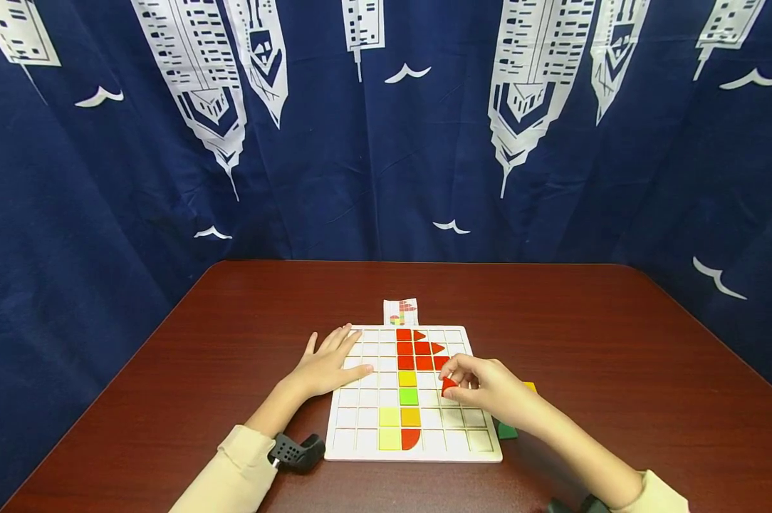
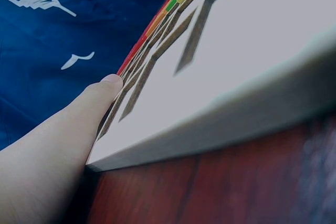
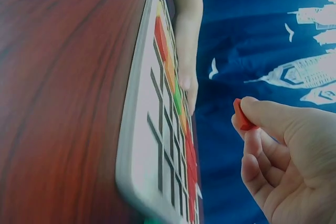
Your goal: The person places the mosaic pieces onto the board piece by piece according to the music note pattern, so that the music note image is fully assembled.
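Observation:
A white grid board (image 1: pixel 364 418) lies on the table, with coloured pieces set in its squares. My left hand (image 1: pixel 327 365) rests along the board's upper left edge, fingers spread and thumb reaching over the grid. Between thumb and fingers, my right hand (image 1: pixel 488 385) pinches a small red piece (image 3: pixel 242 116), raised above the board's right side; its full outline is partly covered by the fingers. Red squares (image 1: pixel 405 348) and a red triangle (image 1: pixel 438 348) fill the top middle rows. Below them run a green square (image 1: pixel 408 396), yellow and orange squares, and a red rounded piece (image 1: pixel 410 439).
Behind the board's far edge is a small card (image 1: pixel 401 312) printed with a coloured pattern. A green piece (image 1: pixel 507 431) and a yellow piece (image 1: pixel 530 386) lie right of the board, partly hidden by the right arm. A blue curtain (image 1: pixel 373 178) hangs behind the table (image 1: pixel 617 320).

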Motion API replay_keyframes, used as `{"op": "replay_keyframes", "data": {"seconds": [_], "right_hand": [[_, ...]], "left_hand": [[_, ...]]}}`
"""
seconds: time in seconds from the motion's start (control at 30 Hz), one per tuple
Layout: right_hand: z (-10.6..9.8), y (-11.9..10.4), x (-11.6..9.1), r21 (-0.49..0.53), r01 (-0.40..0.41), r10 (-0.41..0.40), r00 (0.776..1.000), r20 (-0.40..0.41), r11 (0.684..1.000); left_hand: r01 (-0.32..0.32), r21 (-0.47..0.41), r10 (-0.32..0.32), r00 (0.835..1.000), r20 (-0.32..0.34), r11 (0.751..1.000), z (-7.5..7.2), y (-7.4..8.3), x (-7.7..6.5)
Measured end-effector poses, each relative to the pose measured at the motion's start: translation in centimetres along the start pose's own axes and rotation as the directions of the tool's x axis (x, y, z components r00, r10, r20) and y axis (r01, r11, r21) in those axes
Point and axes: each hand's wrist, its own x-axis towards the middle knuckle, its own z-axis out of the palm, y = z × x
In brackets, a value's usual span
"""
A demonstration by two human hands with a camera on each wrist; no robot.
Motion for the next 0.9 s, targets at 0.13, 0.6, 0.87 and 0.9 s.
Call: {"op": "replay_keyframes", "data": {"seconds": [0.13,0.6,0.87,0.9], "right_hand": [[0.9,-0.8,1.3,0.022,-0.02,0.019,1.0,0.021,1.0],[5.5,-1.4,4.3,0.067,0.014,-0.019,0.997,0.073,0.998],[6.9,-1.4,5.1,0.005,0.013,-0.014,0.998,0.065,1.0],[7.0,-1.4,5.2,-0.003,0.015,-0.014,0.998,0.063,1.0]], "left_hand": [[0.001,0.003,-0.001,1.0,-0.006,1.0,-0.1,-0.1,0.0],[0.016,0.009,-0.016,1.0,-0.004,1.0,0.2,0.0,-0.2],[0.008,0.007,-0.008,1.0,-0.014,1.0,0.1,-0.1,-0.1],[0.007,0.007,-0.007,1.0,-0.015,1.0,0.1,-0.1,-0.1]]}}
